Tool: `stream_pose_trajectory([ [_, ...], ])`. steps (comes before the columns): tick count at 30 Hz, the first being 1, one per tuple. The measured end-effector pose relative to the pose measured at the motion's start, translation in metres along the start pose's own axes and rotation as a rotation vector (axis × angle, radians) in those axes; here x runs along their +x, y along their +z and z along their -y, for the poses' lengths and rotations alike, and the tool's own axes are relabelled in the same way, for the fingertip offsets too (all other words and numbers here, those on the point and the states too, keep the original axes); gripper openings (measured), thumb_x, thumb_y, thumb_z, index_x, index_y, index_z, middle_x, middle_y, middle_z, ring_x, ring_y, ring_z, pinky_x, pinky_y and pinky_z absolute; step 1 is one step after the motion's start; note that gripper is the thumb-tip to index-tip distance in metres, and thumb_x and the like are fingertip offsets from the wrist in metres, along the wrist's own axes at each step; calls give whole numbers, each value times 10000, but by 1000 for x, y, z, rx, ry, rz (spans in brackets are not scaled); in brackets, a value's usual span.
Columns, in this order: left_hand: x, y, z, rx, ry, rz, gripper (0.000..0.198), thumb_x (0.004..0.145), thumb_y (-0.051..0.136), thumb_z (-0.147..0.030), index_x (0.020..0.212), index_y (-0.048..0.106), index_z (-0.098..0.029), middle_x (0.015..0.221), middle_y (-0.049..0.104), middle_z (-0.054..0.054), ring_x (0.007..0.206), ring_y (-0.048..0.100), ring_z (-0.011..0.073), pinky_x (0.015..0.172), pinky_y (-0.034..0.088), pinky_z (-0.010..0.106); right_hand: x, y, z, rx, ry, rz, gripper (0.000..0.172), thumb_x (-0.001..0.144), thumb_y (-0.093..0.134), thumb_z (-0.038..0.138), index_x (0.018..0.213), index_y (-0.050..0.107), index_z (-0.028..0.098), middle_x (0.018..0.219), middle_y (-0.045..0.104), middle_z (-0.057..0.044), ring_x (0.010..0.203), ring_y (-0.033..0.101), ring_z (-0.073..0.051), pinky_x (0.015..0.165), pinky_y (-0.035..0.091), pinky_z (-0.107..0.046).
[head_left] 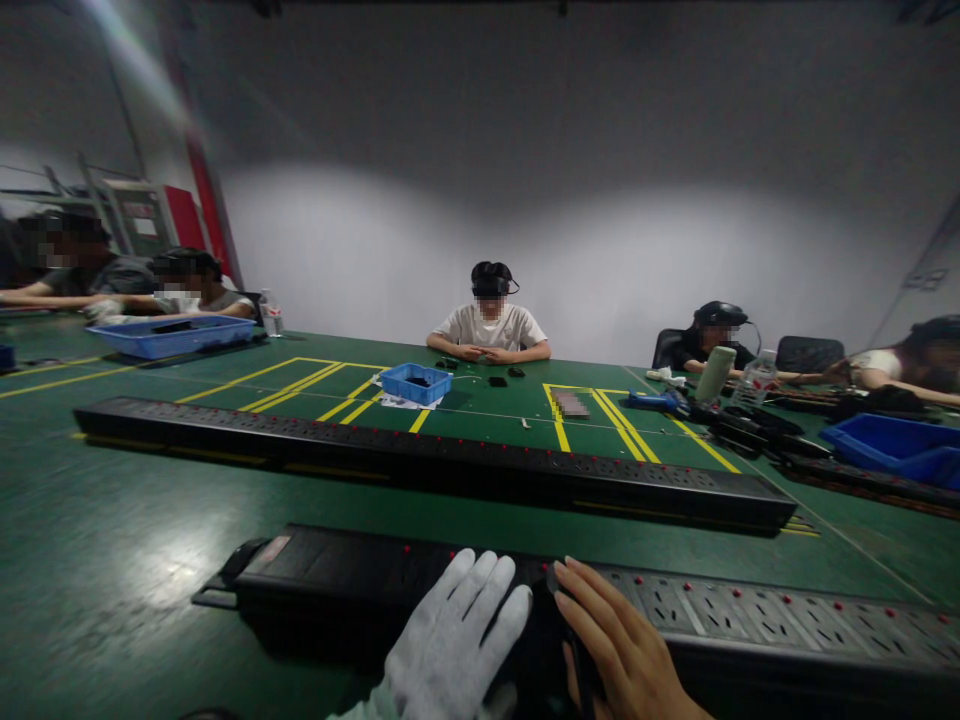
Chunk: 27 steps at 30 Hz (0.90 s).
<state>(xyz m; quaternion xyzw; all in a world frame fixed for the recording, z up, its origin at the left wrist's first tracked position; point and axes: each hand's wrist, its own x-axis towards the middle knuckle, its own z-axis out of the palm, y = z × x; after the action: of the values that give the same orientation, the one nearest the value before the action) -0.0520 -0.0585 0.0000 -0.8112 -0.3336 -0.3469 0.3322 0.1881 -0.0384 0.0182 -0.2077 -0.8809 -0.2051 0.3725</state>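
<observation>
A long black power strip (337, 565) with a row of sockets and small red dots lies across the table close in front of me. On its near middle part rests my left hand (457, 640) in a white glove, fingers stretched out and slightly apart. Beside it, my bare right hand (626, 640) has its fingers together and bent over a dark thing I cannot make out. The space between both hands is black, so details there are hidden. Farther off, parallel to the first, lies a second black power strip (450, 463).
The green table (142, 510) carries yellow tape lines. Blue bins stand at the left (176, 335), centre (416, 383) and right (896, 445). Bottles and dark tools lie at the right. A co-worker (491, 325) sits opposite, others at both sides.
</observation>
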Motion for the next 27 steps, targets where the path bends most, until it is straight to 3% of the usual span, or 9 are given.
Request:
stream_pose_trajectory([
  [21,-1,-2,-3,-28,-17,19,503,871,509,-359,1304,548,-105,1364,547,159,1345,426,318,1110,350,470,-1,2,1,-2,22,5,578,821,426,-24,1377,488,125,1396,573,-121,1361,477,-235,1052,508,-374],
  [27,2,-2,-4,-6,-25,-23,489,870,498,-345,1296,547,-110,1340,571,150,1347,429,308,1103,362,456,-1,1,1,-2,22,6,568,825,427,-20,1370,491,126,1391,576,-123,1369,466,-240,1044,514,-375],
])
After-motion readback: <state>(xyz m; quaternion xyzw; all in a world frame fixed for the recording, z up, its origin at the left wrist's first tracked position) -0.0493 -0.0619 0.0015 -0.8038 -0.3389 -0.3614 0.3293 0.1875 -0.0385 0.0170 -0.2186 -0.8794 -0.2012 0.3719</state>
